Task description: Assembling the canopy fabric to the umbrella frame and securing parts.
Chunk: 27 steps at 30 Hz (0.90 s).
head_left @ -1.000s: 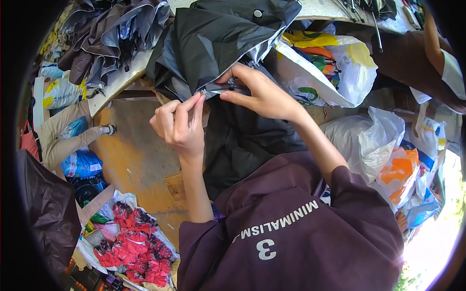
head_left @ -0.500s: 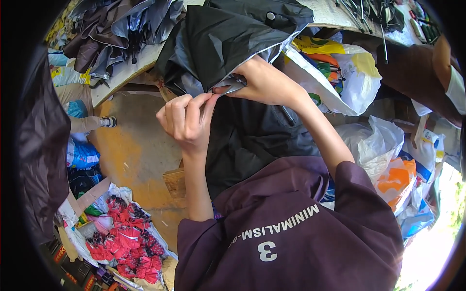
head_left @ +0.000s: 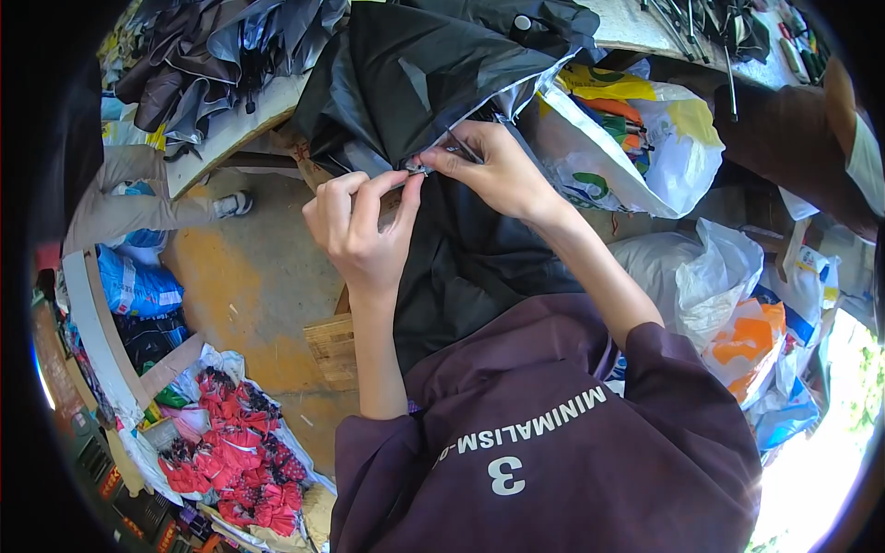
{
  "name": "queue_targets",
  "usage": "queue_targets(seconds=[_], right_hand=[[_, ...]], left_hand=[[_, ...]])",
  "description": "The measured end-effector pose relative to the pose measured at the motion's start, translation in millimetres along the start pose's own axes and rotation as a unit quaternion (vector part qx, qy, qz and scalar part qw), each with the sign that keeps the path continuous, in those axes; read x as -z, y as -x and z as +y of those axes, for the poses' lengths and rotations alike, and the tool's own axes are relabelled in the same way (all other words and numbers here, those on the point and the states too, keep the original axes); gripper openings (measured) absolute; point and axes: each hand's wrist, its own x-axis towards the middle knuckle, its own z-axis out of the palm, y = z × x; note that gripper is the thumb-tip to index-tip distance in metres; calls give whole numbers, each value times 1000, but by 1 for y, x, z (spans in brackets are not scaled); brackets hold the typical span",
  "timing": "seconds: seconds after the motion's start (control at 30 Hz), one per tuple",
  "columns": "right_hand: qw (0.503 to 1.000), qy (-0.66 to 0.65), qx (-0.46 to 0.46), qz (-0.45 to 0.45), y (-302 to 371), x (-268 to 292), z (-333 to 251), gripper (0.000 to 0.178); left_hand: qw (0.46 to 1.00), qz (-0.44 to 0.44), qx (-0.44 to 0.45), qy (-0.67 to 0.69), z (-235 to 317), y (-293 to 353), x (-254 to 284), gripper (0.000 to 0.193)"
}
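A black umbrella [head_left: 406, 88] with a silvery-grey inner side is spread over the table edge and hangs toward my lap. My left hand [head_left: 358, 217] pinches the hem of the umbrella's fabric between thumb and fingertips. Just to the right, my right hand [head_left: 493, 166] is closed on the same edge, and a thin dark rib passes by its fingers. The fingertips of both hands nearly meet at a small grey spot on the hem; its details are too small to make out. Black cloth covers my lap below the hands.
Dark folded umbrellas [head_left: 226, 64] lie on the table [head_left: 217, 134] at the left. A plastic bag [head_left: 682, 152] of colourful items hangs at the right, with more plastic bags [head_left: 724, 276] below. Red bundles [head_left: 244, 452] fill a lined box at lower left. Another person's leg [head_left: 157, 198] shows at left.
My right hand has shifted slightly and its fingers have turned at the hem. My left hand still pinches the edge. The dark sheet at far left has swung away, and the other person's foot has moved right.
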Motion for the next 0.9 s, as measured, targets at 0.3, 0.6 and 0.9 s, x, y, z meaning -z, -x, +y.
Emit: queue_targets(seconds=[0.3, 0.6, 0.9], right_hand=[[988, 135, 71, 25, 5, -3, -13, 22], [996, 37, 86, 7, 11, -2, 4, 21], [988, 82, 127, 14, 33, 3, 3, 26]], left_hand=[[991, -59, 98, 75, 7, -3, 9, 17], [961, -109, 173, 184, 3, 0, 13, 13], [943, -106, 191, 251, 3, 2, 16, 9]])
